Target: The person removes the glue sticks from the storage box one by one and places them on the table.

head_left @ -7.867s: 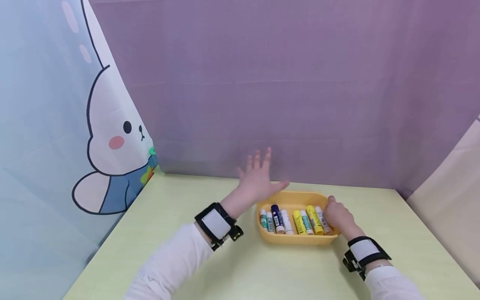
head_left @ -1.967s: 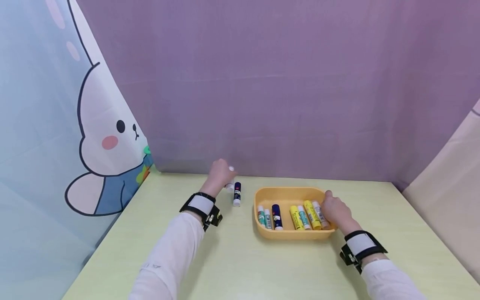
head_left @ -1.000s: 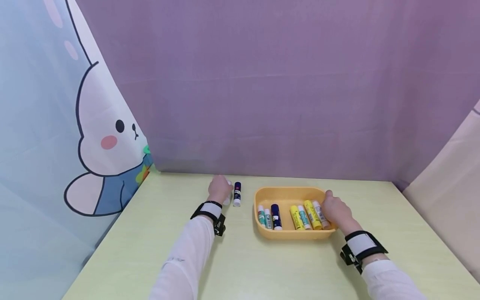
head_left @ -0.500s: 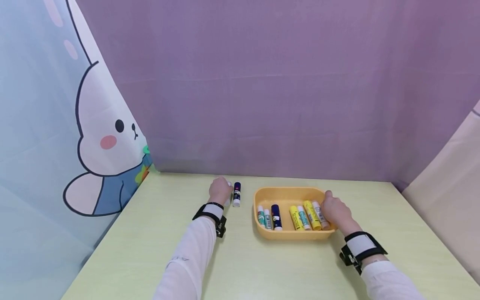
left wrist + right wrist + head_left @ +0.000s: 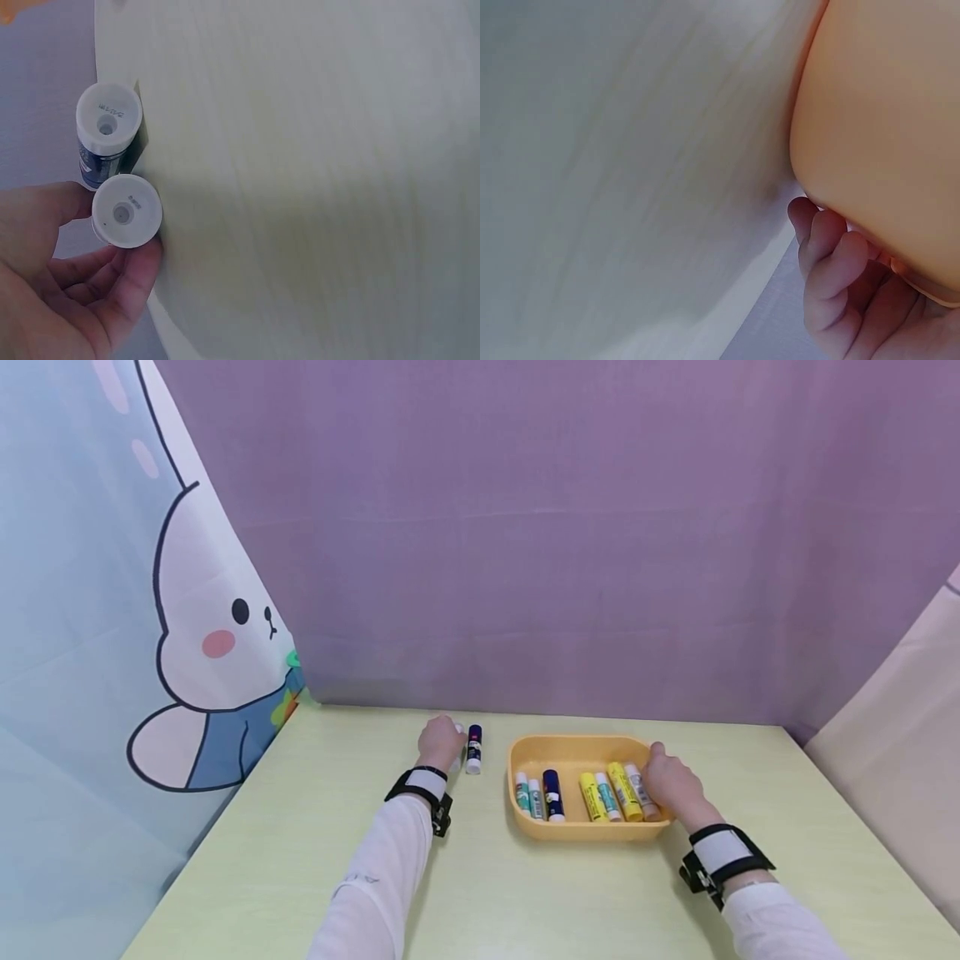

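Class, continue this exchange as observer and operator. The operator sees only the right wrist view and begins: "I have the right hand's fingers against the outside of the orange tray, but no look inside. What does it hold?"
Observer: Seen from the head view, the tray holds seven tubes, two of them yellow.
Operator: The other hand is out of my picture. What is it doing?
Observer: The left hand pinches a white tube, off to the tray's left.
Operator: Anything next to that tube?
Observer: Yes, a dark blue tube is close beside it, also outside the tray.
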Demonstrator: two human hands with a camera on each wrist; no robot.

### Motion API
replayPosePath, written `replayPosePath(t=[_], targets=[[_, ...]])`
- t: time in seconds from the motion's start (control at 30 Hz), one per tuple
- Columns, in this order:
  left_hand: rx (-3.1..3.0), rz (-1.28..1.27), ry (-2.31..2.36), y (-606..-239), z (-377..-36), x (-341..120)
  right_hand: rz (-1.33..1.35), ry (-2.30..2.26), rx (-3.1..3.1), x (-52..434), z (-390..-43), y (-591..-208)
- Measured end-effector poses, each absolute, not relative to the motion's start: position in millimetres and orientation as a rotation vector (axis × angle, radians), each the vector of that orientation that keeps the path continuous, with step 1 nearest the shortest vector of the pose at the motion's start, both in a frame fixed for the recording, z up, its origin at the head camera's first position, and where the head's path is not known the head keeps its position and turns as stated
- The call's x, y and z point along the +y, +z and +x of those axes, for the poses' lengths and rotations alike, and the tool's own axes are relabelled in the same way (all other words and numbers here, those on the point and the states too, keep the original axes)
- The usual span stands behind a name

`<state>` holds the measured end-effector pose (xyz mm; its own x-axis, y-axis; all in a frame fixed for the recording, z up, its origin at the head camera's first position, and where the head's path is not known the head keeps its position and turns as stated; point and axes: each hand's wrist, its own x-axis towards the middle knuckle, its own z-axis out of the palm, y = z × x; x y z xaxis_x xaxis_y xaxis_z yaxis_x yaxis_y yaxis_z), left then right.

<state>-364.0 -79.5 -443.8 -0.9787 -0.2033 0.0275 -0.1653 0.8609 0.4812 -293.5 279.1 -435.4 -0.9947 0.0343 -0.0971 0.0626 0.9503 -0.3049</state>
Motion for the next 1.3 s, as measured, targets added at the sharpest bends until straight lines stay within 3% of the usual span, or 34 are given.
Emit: replayPosePath(t=[0.77, 1.3], targets=[[-3.02, 0.253, -0.746, -426.5, -352.2, -91.4, 0.063, -0.488, 3.018, 275.3, -296.6, -435.4], [-2.959, 0.045, -0.539, -346.7, -347.7, -67.1, 0.082, -0.51, 2.987, 274.9, -300.6, -436.2]])
